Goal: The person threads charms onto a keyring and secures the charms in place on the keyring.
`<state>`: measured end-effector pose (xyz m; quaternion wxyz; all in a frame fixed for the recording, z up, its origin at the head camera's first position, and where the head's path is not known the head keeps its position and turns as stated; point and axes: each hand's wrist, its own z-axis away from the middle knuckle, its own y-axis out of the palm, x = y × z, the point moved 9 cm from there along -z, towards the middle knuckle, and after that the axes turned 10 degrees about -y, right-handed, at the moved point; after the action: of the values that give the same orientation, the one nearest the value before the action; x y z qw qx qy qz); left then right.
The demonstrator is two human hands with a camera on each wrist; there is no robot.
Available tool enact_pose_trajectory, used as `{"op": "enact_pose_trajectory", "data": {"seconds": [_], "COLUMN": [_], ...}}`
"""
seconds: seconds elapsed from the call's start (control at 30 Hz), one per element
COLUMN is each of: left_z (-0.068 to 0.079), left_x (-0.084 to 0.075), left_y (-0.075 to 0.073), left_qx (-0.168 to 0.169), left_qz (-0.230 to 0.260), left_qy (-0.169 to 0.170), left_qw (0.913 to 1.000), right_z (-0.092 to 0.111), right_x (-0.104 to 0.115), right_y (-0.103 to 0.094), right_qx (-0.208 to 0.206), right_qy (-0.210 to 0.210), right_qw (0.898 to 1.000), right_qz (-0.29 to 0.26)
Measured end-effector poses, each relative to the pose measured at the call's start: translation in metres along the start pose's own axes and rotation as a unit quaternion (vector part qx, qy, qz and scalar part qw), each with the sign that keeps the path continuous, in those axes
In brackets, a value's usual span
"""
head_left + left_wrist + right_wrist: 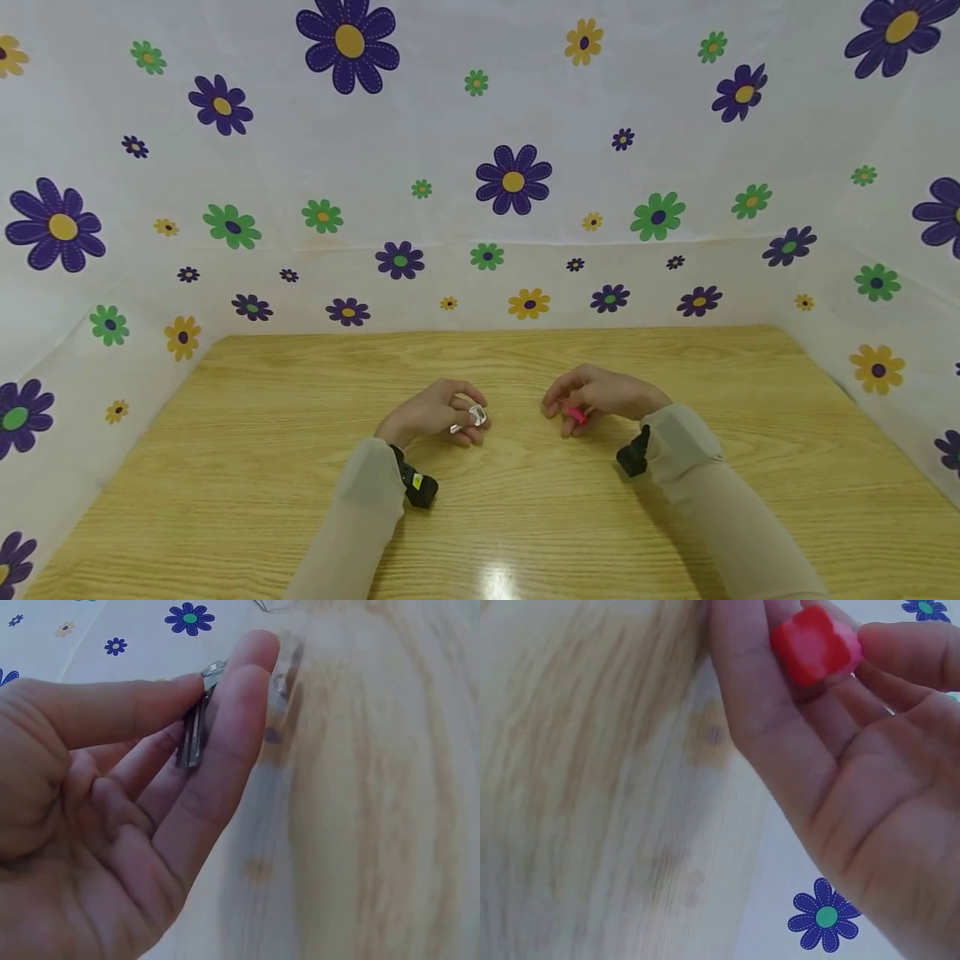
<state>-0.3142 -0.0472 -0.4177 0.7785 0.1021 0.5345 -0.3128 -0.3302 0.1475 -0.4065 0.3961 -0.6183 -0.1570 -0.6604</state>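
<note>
My left hand (435, 414) pinches a silver key (477, 414) between thumb and fingers, low over the wooden table. The left wrist view shows the grooved blade of the key (193, 735) pointing back toward the palm, while its head is partly hidden behind the fingers. Across from it, my right hand (603, 393) holds a small pink-and-red piece (576, 415) between thumb and fingers. Seen from the right wrist, this piece (814, 646) has a squarish red end with a paler pink middle; its exact kind cannot be told. The two hands are apart, with bare wood between them.
The wood-grain table (510, 517) spreads beneath both hands and reflects light near its front. White cloth with purple, green and yellow flowers (513, 181) walls in the back and both sides. Black wrist cameras sit on the left wrist (420, 487) and right wrist (633, 454).
</note>
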Motion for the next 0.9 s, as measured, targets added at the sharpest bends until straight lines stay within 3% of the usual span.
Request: {"op": "enact_pose_trajectory", "data": {"seconds": [0.4,0.9], "left_z": [-0.0008,0.0019], "left_x": [0.0014,-0.0052], "left_y": [0.0042,0.0035], "left_qx": [0.002,-0.023], "left_qz": [0.0,-0.001], "left_qy": [0.003,0.027], "left_qw": [1.0,0.9994], "right_z": [-0.0024,-0.0014], "right_x": [0.0069,0.0077], "right_y": [-0.0033,-0.0087], "right_qx": [-0.03,-0.083], "right_qy": [-0.055,-0.034], "right_qw": [0.996,0.992], "right_qz": [0.06,0.09]}}
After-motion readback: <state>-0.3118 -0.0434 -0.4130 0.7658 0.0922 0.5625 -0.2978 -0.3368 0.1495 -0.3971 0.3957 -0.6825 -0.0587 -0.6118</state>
